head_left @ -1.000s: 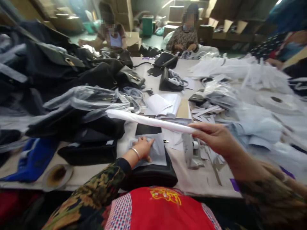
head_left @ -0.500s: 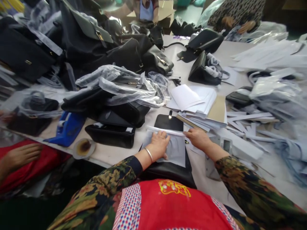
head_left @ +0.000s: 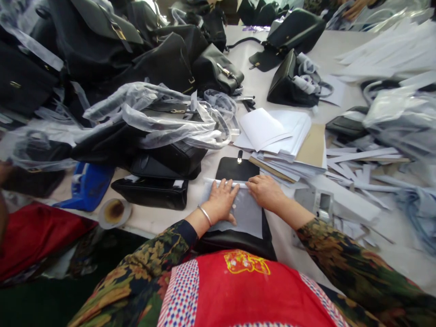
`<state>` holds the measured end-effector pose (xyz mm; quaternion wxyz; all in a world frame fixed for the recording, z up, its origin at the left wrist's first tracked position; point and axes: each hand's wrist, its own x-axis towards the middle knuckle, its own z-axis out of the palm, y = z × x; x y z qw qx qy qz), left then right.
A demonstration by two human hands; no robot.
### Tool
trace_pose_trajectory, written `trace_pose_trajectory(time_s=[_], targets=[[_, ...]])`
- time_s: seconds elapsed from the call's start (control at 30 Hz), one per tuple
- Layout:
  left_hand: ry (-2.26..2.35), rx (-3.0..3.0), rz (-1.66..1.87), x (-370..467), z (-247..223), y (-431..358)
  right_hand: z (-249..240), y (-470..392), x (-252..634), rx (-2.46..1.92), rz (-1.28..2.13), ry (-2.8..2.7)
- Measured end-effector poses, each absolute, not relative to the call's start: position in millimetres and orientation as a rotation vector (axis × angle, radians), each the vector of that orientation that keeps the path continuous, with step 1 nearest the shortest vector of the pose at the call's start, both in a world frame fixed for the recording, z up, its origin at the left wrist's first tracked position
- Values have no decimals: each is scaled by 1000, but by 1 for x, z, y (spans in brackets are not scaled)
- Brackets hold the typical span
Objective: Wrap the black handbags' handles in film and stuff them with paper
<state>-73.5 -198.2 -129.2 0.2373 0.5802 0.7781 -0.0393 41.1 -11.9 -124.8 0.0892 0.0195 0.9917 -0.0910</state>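
Note:
A black bag point(head_left: 235, 242) lies flat before me, its flap point(head_left: 237, 169) stretched away from me with a small metal-fitted tab at the top. Over the bag's body rests a thin translucent sheet point(head_left: 247, 220), with a narrow folded white edge along its far side. My left hand point(head_left: 221, 200) presses on the sheet with fingers spread, a bangle at the wrist. At the right end of that folded edge, my right hand point(head_left: 267, 193) has its fingers curled closed on the sheet; the fingertips are partly hidden.
Black bags point(head_left: 170, 156) with plastic-wrapped handles are heaped at left. Nearby are a blue tape dispenser point(head_left: 86, 186) and a tape roll point(head_left: 115, 213). Stacked white paper point(head_left: 286, 136), a grey device point(head_left: 322, 202) and paper strips point(head_left: 363, 165) lie right. A co-worker's hand point(head_left: 357, 8) shows at the back.
My right hand has moved left along the folded edge, nearer my left hand. My left hand stays spread on the sheet. The camera view has tilted down.

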Motion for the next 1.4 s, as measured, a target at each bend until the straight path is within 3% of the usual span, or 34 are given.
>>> trace_pose_trajectory(time_s=[0.2,0.33,0.57,0.77,0.97,1.2,1.4], targets=[[2138,1592,-90,-73,-132,-201,-178,-29,41,119,-442,3043],[2135,1573,-85,-74,-133,-201,-201,-12,45,12,-765,3130],[2090,1548,-63,-77,-131,-199,-186,-1,36,-40,-955,2996],[2083,1534,-47,-77,-135,-200,-148,1,-27,547,-723,2809],[2089,1554,-52,-78,-136,-201,-151,4,-96,830,-536,2614],[2107,1565,3,-77,-145,-204,-118,21,-106,961,-393,2570],[2104,1541,52,-78,-141,-204,-99,8,-64,633,-422,2771]])
